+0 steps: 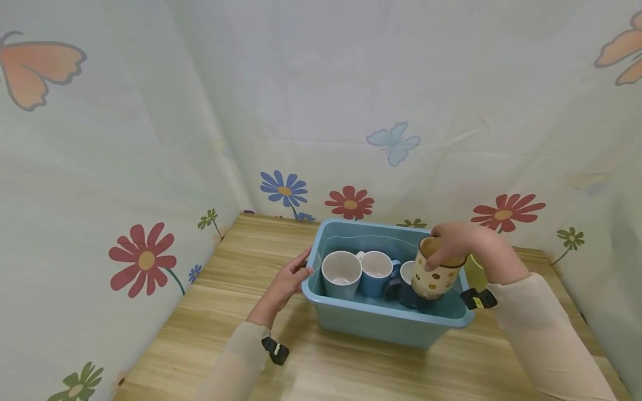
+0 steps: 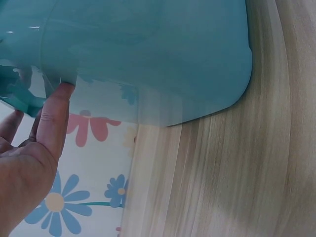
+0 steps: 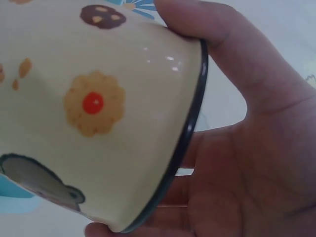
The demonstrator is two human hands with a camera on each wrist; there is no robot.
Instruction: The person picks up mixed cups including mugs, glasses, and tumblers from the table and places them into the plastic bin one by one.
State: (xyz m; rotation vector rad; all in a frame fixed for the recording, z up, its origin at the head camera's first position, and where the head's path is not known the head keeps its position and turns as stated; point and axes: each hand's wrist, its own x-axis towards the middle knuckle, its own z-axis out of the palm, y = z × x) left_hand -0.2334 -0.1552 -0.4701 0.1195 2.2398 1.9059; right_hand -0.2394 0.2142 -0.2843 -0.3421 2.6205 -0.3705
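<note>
My right hand (image 1: 458, 245) holds a cream mug (image 1: 433, 281) by its dark rim, at the right end of a blue plastic tub (image 1: 371, 320). In the right wrist view the mug (image 3: 123, 108) shows cookie pictures; no handle is visible. Thumb and fingers lie on opposite sides of its rim. My left hand (image 1: 288, 281) touches the tub's left end with extended fingers, just under the rim in the left wrist view. Inside the tub stand a pale ribbed mug (image 1: 342, 284), a blue mug (image 1: 376, 281) and a dark mug (image 1: 407, 298), partly covered by the cream one.
A yellow-green object (image 1: 475, 272) stands beyond the tub's right end, mostly hidden by my right arm. The tub sits on a wood-grain table (image 1: 210, 334). A pale curtain (image 1: 321, 111) with flowers and butterflies hangs behind and at both sides.
</note>
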